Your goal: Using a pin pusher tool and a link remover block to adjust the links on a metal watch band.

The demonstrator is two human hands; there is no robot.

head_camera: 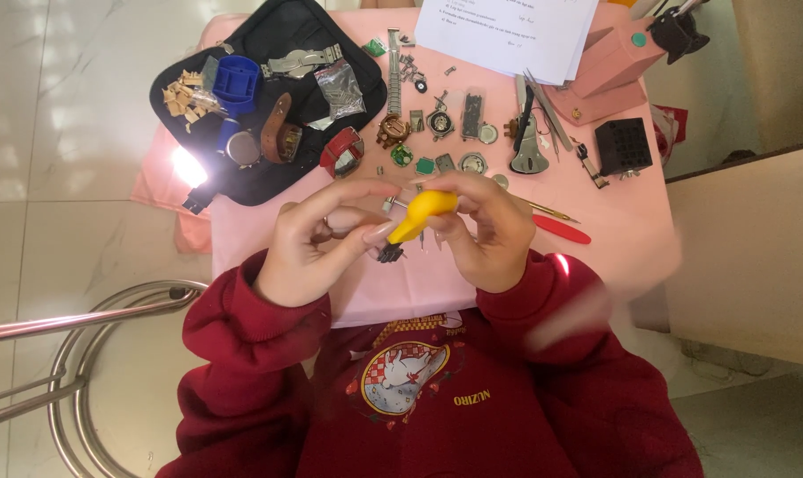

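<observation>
yellow tool (422,215) between both hands — left hand (317,243), right hand (490,230), black case (282,31) (watch parts)

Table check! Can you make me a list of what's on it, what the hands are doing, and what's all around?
Surface: small table under a pink cloth.
Job's things: yellow tool, with a small dark part at its lower tip.
Clutter: black pouch with a blue holder, watch parts in rows, red-handled tool, black cube block, white papers.
Grippers: left hand and right hand both grip the yellow tool.
Cables: nothing seen.
Surroundings: pale tiled floor, metal chair frame.
</observation>
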